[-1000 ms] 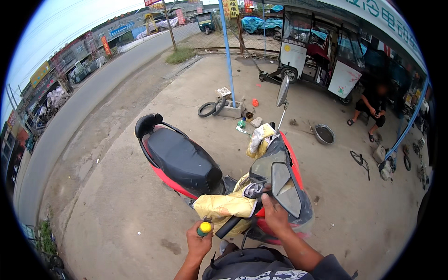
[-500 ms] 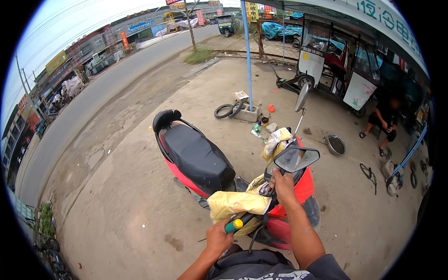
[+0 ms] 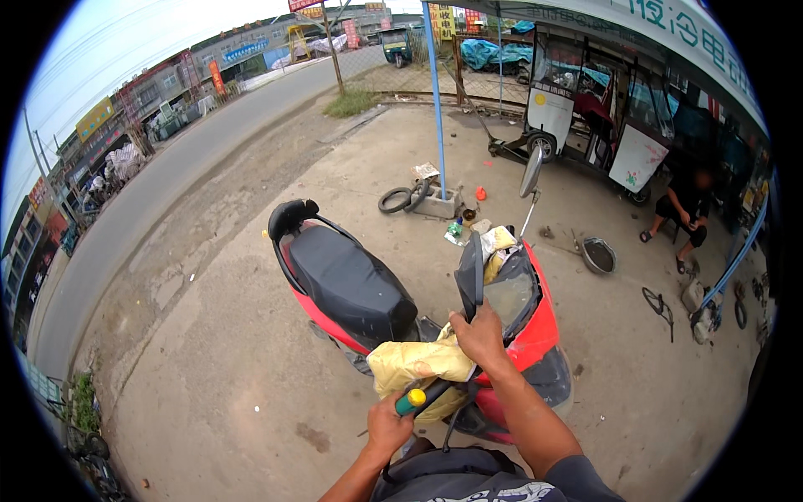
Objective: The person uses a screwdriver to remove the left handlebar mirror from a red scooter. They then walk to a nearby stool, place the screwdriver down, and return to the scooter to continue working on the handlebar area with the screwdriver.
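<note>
Black vinyl covers the scooter seat (image 3: 347, 280) at the left; neither hand rests on it. Next, the left hand (image 3: 391, 428) has its fingers closed about a tool (image 3: 411, 402) with a green handle and yellow end. A thin shaft shows on that hand's left side; its tip cannot be identified. In my judgement the shaft is best directed away from seat and fabric until wanted.

A yellow quilted cover (image 3: 418, 363) lies creased beyond the tool, and a black handlebar grip (image 3: 437, 389) shows beneath it. Whether tool and grip touch cannot be determined.

The near mirror (image 3: 470, 272) stands upright beyond the cover's right end, seen almost edge-on. The right hand (image 3: 483, 336) has its fingers closed around the mirror's lower end; the fixing inside that hold is hidden. Recommended: bear the mirror low, as found, make any turn evenly, and ease off should it bind. Fabric should be drawn clear so the fixing can be inspected.

Further right, the far mirror (image 3: 531, 171) stands untouched on a thin stem, a fair reference for angle. The red front panel (image 3: 542, 326) lies near the right forearm; contact should be avoided.
</note>
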Demonstrator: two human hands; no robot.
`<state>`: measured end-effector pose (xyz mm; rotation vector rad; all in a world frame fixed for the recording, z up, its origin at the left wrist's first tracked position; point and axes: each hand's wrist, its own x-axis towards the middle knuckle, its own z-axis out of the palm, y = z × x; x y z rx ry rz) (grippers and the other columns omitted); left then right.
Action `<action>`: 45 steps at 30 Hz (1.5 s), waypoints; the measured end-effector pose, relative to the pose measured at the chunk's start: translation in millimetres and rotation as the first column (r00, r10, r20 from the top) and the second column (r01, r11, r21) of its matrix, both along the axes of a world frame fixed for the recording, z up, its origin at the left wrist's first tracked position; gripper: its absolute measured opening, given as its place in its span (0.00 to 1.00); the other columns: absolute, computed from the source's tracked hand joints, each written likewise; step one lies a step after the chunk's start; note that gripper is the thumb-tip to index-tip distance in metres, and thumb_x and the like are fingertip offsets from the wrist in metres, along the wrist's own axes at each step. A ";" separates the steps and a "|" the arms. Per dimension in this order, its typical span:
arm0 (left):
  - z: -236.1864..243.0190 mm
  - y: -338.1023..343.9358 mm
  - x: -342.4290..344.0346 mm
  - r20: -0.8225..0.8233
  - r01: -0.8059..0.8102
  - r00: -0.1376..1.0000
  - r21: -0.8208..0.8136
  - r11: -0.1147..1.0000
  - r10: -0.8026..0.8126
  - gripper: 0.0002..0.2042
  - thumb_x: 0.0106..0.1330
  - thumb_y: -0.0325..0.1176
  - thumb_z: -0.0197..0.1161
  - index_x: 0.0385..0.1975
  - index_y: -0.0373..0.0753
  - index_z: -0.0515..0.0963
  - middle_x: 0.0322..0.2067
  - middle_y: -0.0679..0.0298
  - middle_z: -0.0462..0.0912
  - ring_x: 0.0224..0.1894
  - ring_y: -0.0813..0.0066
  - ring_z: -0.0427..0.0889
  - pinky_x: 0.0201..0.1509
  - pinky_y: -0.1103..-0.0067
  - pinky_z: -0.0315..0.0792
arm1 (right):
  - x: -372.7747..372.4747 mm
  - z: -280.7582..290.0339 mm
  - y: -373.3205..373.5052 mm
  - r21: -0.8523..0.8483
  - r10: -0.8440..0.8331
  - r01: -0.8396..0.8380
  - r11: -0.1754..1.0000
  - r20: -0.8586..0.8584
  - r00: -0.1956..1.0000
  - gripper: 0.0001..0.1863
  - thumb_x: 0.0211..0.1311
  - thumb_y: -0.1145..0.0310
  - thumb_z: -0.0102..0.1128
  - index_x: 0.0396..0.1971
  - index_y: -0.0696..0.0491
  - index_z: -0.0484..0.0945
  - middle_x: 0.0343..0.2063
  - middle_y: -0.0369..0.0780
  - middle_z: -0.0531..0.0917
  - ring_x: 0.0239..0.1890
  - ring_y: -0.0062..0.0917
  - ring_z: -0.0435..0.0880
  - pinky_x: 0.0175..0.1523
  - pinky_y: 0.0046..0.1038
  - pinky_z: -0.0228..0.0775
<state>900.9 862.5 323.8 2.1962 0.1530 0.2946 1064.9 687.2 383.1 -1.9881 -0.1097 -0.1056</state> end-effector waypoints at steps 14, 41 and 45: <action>-0.6 -3.8 -0.3 0.032 -0.001 1.000 0.012 1.000 0.000 0.09 0.56 0.28 0.70 0.34 0.35 0.81 0.26 0.45 0.81 0.32 0.42 0.82 0.33 0.65 0.74 | -16.0 -12.6 8.8 0.139 0.010 -0.060 0.988 0.336 0.942 0.16 0.49 0.66 0.70 0.37 0.58 0.83 0.31 0.45 0.86 0.35 0.39 0.86 0.43 0.34 0.77; -8.7 -7.7 4.9 0.043 0.020 0.999 0.099 0.995 -0.025 0.09 0.53 0.28 0.67 0.33 0.36 0.78 0.28 0.47 0.82 0.34 0.43 0.82 0.35 0.59 0.74 | -55.3 -42.7 -16.8 0.652 -0.292 0.064 0.756 0.249 0.923 0.11 0.75 0.68 0.49 0.33 0.57 0.76 0.31 0.39 0.82 0.37 0.26 0.81 0.47 0.31 0.73; -9.6 -7.8 2.8 0.059 0.006 0.998 0.079 0.997 -0.010 0.08 0.53 0.28 0.66 0.32 0.36 0.78 0.28 0.47 0.82 0.34 0.42 0.82 0.35 0.58 0.74 | -46.4 -48.4 -37.2 0.667 -0.108 -0.055 0.743 0.201 0.974 0.12 0.77 0.62 0.49 0.35 0.55 0.70 0.29 0.38 0.78 0.35 0.25 0.78 0.47 0.30 0.72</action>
